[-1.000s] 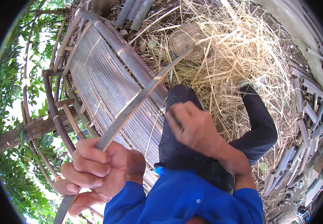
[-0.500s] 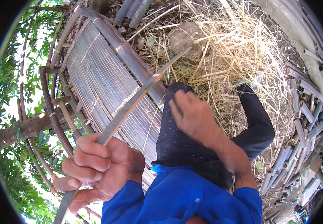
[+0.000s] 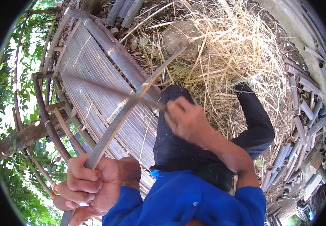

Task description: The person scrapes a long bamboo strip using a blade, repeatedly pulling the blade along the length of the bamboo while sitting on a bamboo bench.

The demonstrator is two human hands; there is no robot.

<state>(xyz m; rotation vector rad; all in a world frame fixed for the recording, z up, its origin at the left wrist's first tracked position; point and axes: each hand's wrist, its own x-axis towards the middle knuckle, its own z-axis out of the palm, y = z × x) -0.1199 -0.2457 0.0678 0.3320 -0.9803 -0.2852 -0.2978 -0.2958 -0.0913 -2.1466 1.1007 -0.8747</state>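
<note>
My left hand (image 3: 93, 184) is wrapped round the lower part of a long, slightly bowed bamboo strip (image 3: 113, 131). The strip slants up and right, its thin tip over the straw, and a paler patch shows partway along it. Closed above my dark-trousered thigh, my right hand (image 3: 187, 118) grips a long, thin dark tool (image 3: 104, 87), smeared by motion. That tool reaches left from the fist and crosses the strip in the picture; whether the two touch I cannot tell. Its exact kind is too blurred to make out.
A bamboo-slat bench (image 3: 95, 81) with a thick pole edge lies at my left. Loose straw and shavings (image 3: 238, 49) cover the ground ahead, around a rounded brown block (image 3: 178, 37). Cut bamboo pieces (image 3: 302, 132) are piled at the right. A bent-pole railing (image 3: 44, 101) and foliage stand far left.
The dark tool now shows as a blur stretching left from my right fist; earlier it was not distinguishable. My left hand and the bamboo strip have shifted slightly down and left.
</note>
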